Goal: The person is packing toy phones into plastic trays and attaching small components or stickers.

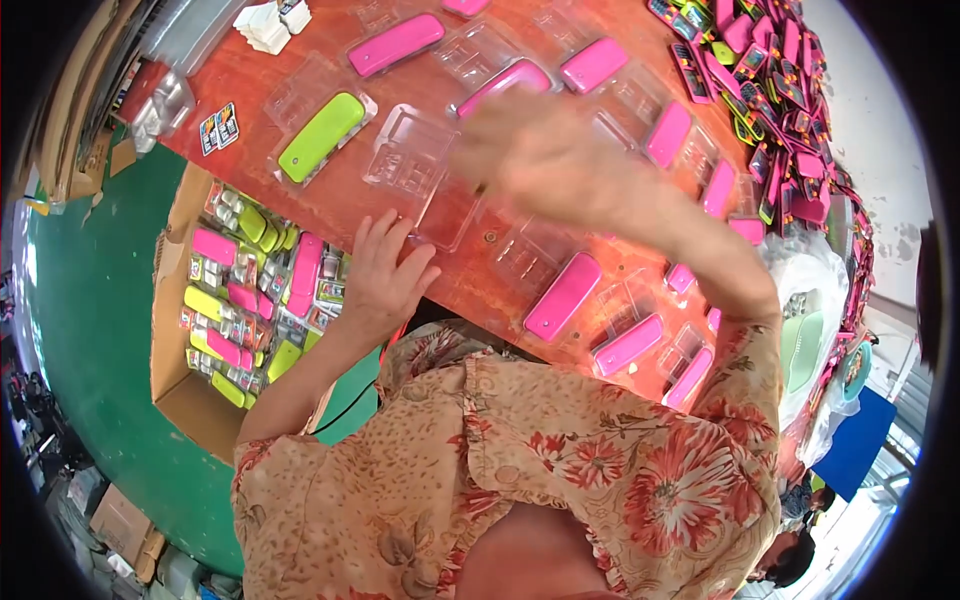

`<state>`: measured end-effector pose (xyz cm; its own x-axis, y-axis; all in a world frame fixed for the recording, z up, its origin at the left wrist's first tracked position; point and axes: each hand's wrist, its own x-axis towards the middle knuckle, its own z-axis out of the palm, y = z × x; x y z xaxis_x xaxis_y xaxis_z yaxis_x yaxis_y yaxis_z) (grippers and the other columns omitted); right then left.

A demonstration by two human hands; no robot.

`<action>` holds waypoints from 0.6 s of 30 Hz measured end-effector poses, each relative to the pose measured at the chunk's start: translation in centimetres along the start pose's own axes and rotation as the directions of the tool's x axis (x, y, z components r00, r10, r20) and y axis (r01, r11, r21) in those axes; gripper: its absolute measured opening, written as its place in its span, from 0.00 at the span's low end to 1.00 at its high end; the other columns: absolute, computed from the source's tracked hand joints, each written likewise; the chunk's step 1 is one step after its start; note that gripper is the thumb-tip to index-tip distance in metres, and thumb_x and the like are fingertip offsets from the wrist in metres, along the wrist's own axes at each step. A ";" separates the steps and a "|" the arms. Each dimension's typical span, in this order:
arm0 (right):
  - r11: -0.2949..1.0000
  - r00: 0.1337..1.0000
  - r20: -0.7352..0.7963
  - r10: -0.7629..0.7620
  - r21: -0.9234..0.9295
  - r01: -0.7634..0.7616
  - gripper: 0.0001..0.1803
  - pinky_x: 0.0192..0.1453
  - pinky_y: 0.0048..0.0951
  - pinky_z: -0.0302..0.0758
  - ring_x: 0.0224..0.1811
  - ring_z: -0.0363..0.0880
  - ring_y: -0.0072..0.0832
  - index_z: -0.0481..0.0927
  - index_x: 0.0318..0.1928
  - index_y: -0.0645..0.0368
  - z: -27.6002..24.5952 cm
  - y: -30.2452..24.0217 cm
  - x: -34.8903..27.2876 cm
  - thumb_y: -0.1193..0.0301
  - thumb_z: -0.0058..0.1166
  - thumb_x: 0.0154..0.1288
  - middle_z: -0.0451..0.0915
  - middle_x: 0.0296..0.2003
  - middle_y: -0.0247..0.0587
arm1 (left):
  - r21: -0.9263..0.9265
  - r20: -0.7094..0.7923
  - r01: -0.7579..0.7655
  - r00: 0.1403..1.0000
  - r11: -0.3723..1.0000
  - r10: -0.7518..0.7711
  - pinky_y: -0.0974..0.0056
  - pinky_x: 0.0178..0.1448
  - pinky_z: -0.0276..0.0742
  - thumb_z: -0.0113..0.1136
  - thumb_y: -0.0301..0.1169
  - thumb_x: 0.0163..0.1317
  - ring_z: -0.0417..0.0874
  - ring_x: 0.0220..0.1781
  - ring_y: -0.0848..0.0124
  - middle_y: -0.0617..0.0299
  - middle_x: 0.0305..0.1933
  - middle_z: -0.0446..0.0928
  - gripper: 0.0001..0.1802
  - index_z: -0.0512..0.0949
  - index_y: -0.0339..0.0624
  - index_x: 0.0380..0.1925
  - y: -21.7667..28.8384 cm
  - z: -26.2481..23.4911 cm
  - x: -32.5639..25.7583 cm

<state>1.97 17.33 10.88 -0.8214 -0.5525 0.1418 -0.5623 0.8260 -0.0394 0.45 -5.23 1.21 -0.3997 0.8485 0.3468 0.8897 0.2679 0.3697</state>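
My left hand lies at the near edge of the orange-red table, its fingers apart and touching or close to the corner of a clear plastic clamshell pack that stands unfolded. Farther right, my right hand reaches over the table, smeared by motion, so its fingers and anything in them cannot be made out. Just beyond it a pink oblong case is partly covered by the hand. To the left, a lime-green case sits in its own clear pack.
More pink cases in clear packs spread rightward. A heap of small colourful packages covers the far right. At left, a cardboard box holds packed pink and green cases. Printed cards and a stack of white cards lie at upper left.
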 end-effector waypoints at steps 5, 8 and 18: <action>0.992 0.993 0.072 -0.098 -0.072 0.103 0.03 0.38 0.32 0.65 0.36 0.68 0.29 0.69 0.25 0.55 4.4 -3.9 2.0 0.71 0.45 0.46 0.69 0.28 0.36 | -0.163 -0.156 0.018 0.987 0.986 -0.044 0.50 0.51 0.64 0.58 0.23 0.41 0.70 0.43 0.54 0.48 0.40 0.67 0.13 0.72 0.35 0.30 -0.4 1.7 0.2; 0.995 0.989 0.119 -0.090 0.048 0.085 0.05 0.42 0.33 0.65 0.38 0.68 0.30 0.68 0.27 0.56 5.6 -4.6 2.6 0.71 0.44 0.48 0.68 0.32 0.40 | -0.191 -0.211 0.041 0.974 0.981 -0.082 0.53 0.50 0.65 0.58 0.21 0.41 0.70 0.42 0.53 0.48 0.38 0.68 0.11 0.72 0.34 0.30 -0.3 2.1 -0.3; 0.884 0.909 -0.299 0.291 0.448 -0.136 0.19 0.43 0.30 0.69 0.43 0.70 0.37 0.68 0.44 0.59 2.7 -1.6 -2.2 0.80 0.45 0.48 0.69 0.42 0.42 | -0.240 -0.207 0.111 0.965 0.964 -0.162 0.55 0.51 0.64 0.58 0.32 0.46 0.66 0.48 0.51 0.49 0.48 0.64 0.15 0.69 0.39 0.34 -0.2 1.5 0.1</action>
<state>4.41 16.91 7.94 -0.8815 -0.2279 0.4135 -0.4282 0.7548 -0.4970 0.57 -4.50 -0.06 -0.5758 0.6807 0.4529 0.7607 0.2429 0.6020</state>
